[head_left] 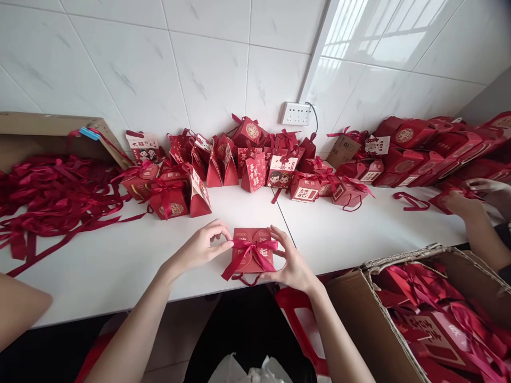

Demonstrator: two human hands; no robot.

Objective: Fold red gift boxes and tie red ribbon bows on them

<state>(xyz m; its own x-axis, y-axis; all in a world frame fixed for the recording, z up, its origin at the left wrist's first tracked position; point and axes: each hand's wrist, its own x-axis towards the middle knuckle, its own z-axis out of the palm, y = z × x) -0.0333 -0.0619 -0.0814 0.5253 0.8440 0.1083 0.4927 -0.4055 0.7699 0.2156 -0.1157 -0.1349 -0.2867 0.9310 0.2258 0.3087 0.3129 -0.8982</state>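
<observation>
A red gift box (pixel 251 266) lies on the white table in front of me, a dark red satin ribbon bow (pixel 252 249) tied across its top. A twisted cord handle (pixel 248 281) hangs at its near edge. My left hand (pixel 209 240) pinches the left loop of the bow between thumb and index finger. Around the right side of the box, my right hand (pixel 290 260) is curled, index finger at the far corner and thumb at the near corner. Some of its fingers are hidden behind the bow's right loop and the box.
Loose red ribbons (pixel 59 197) spill from a cardboard carton (pixel 51 123) at left. Finished-looking boxes (pixel 255 170) line the wall; more are stacked (pixel 423 154) at right. An open carton (pixel 347 314) holds bowed boxes. Another person's hands (pixel 465 205) work far right; another person's arm (pixel 24 298) shows left.
</observation>
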